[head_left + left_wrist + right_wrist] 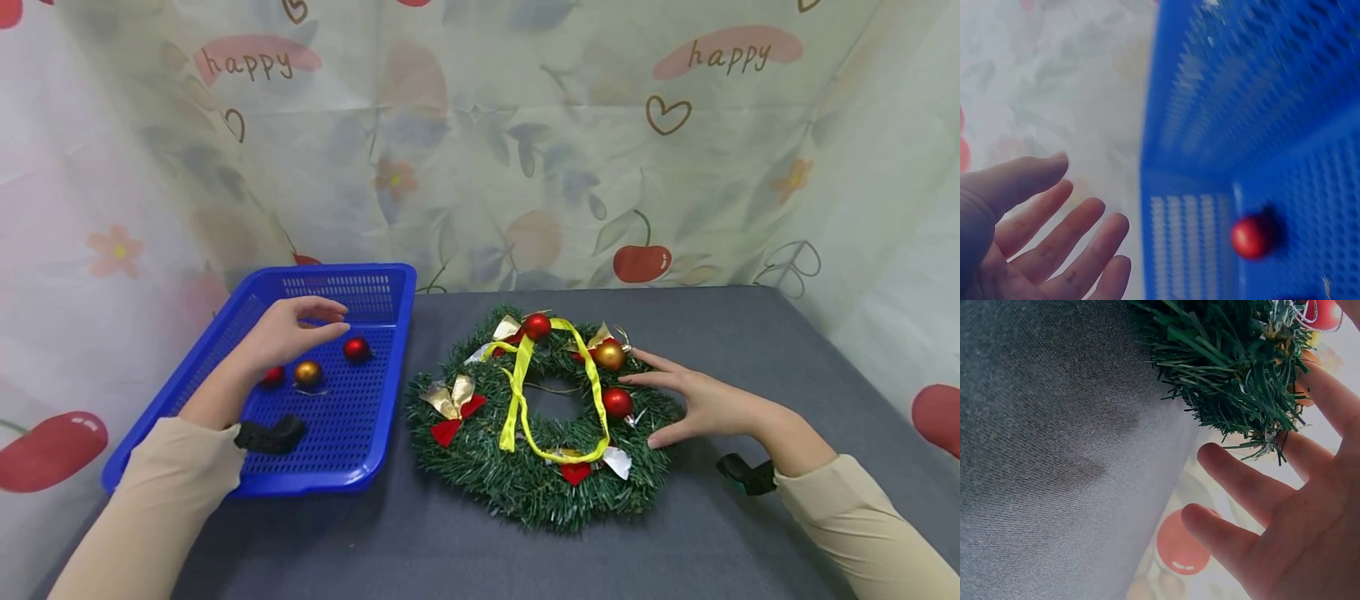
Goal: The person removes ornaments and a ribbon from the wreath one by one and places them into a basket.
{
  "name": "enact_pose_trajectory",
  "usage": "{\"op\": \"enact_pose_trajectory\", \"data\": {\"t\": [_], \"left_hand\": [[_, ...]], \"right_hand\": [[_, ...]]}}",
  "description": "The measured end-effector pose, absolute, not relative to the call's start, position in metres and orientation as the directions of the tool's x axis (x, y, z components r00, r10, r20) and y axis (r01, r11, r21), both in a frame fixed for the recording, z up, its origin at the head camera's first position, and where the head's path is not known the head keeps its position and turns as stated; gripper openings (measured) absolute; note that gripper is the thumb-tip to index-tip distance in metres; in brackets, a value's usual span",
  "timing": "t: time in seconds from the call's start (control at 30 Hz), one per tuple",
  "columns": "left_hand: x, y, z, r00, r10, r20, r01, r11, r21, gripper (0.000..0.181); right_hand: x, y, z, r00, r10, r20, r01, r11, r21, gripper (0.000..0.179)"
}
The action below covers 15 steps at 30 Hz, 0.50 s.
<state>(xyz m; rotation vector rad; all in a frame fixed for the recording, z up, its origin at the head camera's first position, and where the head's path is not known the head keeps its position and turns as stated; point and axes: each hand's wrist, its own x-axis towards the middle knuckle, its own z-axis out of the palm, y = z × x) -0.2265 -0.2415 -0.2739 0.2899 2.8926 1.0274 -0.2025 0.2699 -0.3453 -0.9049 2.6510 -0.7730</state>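
Observation:
A green tinsel wreath lies on the table, dressed with bows, a yellow ribbon, red baubles and a gold bauble. My right hand is at the wreath's right edge, its fingers spread and the fingertips beside the gold bauble. In the right wrist view some fingers reach against the green tinsel; whether they touch the bauble cannot be told. My left hand hovers above the blue basket, fingers loosely bent with nothing between them. Inside the basket lie a gold bauble and red baubles.
The grey cloth-covered table extends right of and in front of the wreath. A printed curtain closes off the back and sides. The basket's raised walls stand left of the wreath.

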Motion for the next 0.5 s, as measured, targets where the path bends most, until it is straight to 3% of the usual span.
{"op": "enact_pose_trajectory", "data": {"t": [0.5], "left_hand": [[-0.208,-0.144,-0.248,-0.886,0.449,0.115,0.398,0.61,0.685,0.029]], "right_hand": [[-0.203,0.27,-0.348,-0.793,-0.607,-0.053,-0.485,0.681,-0.549,0.073]]}}
